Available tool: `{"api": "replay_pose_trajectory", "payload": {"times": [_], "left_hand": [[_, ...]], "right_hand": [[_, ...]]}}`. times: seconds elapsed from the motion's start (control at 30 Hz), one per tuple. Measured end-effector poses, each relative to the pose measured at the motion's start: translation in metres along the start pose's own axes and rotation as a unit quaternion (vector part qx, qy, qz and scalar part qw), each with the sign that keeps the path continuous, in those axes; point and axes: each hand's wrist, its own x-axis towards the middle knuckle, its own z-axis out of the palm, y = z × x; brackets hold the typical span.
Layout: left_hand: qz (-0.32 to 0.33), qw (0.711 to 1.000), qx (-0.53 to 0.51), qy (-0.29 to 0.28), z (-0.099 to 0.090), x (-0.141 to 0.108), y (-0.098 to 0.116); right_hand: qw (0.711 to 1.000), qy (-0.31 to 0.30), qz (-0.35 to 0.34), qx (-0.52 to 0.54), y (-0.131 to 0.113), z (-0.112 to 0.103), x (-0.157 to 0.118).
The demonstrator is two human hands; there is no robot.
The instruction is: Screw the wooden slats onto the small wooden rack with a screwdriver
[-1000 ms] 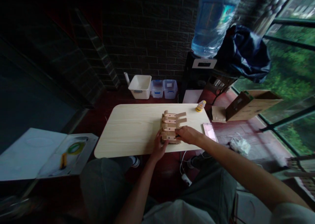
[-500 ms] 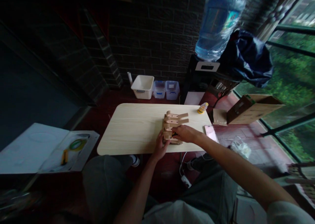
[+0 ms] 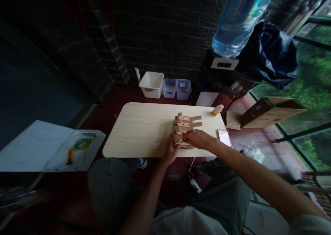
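Note:
A light-brown piece with several parallel arms (image 3: 183,119), wood or cardboard, sits on the pale table (image 3: 139,128) right of its middle. My left hand (image 3: 170,151) grips its near left corner, fingers along the side and thumb toward the front. Over the near arms, my right hand (image 3: 198,138) is closed around a small dark tool with a hint of yellow (image 3: 185,139). Most of that tool is hidden by the fingers, so its kind is unclear. Its tip points at the piece near dark dots on the arms.
A yellow-capped bottle (image 3: 217,110) and a phone-like pale slab (image 3: 224,137) lie at the table's right. Beyond stand a white bin (image 3: 152,85), clear boxes (image 3: 183,89) and a water dispenser (image 3: 224,64). An open white case (image 3: 74,152) is at left, a power strip (image 3: 196,185) below.
The camera view has shifted slightly, so the table and piece sit a little higher and further right. Both hands keep their places on the piece.

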Motion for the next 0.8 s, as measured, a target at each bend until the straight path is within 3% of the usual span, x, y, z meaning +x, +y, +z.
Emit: {"api": "replay_pose_trajectory", "payload": {"times": [0.27,0.47,0.8], "left_hand": [[-0.004,1.000,0.002,0.000,0.000,0.001,-0.001],[0.010,1.000,0.011,-0.003,-0.001,0.000,0.001],[0.014,1.000,0.006,0.002,-0.002,0.001,0.006]], "right_hand": [[0.997,0.024,-0.011,-0.067,-0.010,0.004,0.012],[0.998,0.003,-0.010,-0.054,-0.008,0.004,0.017],[0.996,0.034,-0.010,-0.088,-0.020,0.000,0.006]]}}
